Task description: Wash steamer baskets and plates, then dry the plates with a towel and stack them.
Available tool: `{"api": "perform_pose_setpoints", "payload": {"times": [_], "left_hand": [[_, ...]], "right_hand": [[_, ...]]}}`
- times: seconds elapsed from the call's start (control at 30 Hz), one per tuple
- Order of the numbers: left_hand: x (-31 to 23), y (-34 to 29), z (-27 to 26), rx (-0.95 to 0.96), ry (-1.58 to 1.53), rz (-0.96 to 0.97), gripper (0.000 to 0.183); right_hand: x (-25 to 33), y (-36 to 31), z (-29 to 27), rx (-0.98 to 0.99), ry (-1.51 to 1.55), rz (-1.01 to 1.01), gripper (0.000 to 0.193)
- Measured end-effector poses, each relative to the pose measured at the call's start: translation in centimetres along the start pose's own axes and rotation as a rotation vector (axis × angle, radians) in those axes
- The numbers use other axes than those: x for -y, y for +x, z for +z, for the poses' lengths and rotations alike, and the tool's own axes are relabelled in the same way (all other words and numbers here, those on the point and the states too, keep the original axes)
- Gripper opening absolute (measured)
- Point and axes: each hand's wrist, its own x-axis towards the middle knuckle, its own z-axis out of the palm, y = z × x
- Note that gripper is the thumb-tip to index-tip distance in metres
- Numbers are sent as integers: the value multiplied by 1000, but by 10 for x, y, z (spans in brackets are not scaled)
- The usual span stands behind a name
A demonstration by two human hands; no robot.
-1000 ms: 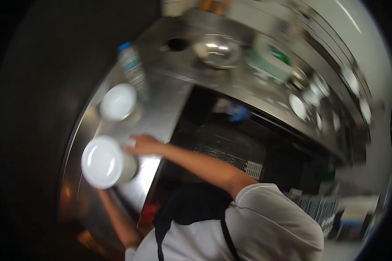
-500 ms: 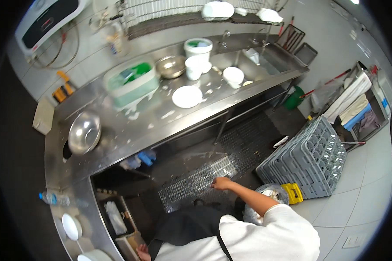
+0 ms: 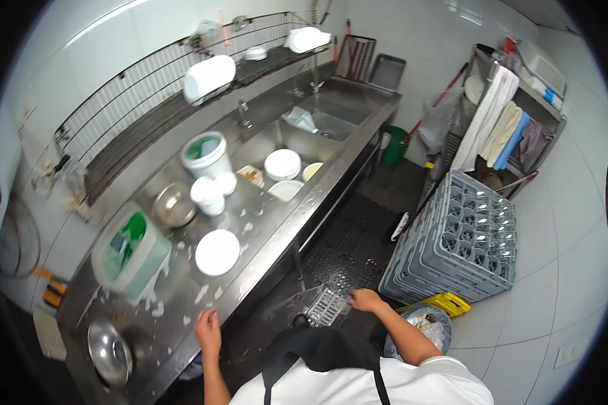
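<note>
My left hand (image 3: 208, 324) is raised over the front edge of the steel counter (image 3: 182, 304), fingers loosely bent and holding nothing. Closest to it on the counter lies a white plate (image 3: 217, 252), not touched. My right hand (image 3: 365, 300) hangs over the floor in front of me, its fingers curled in and nothing showing in them. Beyond the plate stand stacked white cups (image 3: 208, 196), a steel bowl (image 3: 175, 204) and a white bucket (image 3: 207, 156). A pale green tub (image 3: 148, 250) holds green, sudsy contents.
White bowls (image 3: 282, 165) and other dishes sit in the near sink (image 3: 270, 138). Grey glass racks (image 3: 446, 236) are stacked at right, beside a lined bin (image 3: 429, 324). A floor drain grate (image 3: 327, 305) lies below. Another steel bowl (image 3: 109, 354) rests at the counter's near left.
My view has swung right toward the sinks and racks. The left hand has come up from low beside me to the counter edge. The right hand stays out over the floor.
</note>
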Motion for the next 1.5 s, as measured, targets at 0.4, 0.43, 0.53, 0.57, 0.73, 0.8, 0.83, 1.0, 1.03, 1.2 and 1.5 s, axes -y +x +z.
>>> {"api": "perform_pose_setpoints", "payload": {"times": [0.4,0.43,0.53,0.57,0.73,0.8,0.83,1.0,1.03,1.2,1.5], "left_hand": [[-306,221,291,556,-316,624,21],[-322,228,312,574,-328,621,21],[-343,246,374,602,-306,628,20],[-350,253,394,607,-282,606,20],[-366,292,471,577,-294,558,19],[-366,313,490,543,-263,410,21],[-368,322,495,555,-261,407,21],[-366,360,522,453,-403,176,21],[-370,366,536,504,-447,59,20],[-380,408,589,562,-545,1,21],[-571,611,622,-53,-277,657,26]], "right_hand": [[-108,-96,-57,-389,1330,626,43],[-115,-88,-73,-416,1343,635,43],[-153,-61,-142,-454,1286,399,37],[-167,-53,-183,-468,1118,366,36],[-300,7,-362,-916,810,248,33],[-345,24,-444,-1106,699,316,27],[-378,31,-477,-1244,576,332,25],[-512,68,-620,-1745,374,706,53],[-555,63,-633,-1831,308,765,59],[-609,50,-663,-1576,75,823,35],[-471,-84,-724,-2222,-128,270,55]]}}
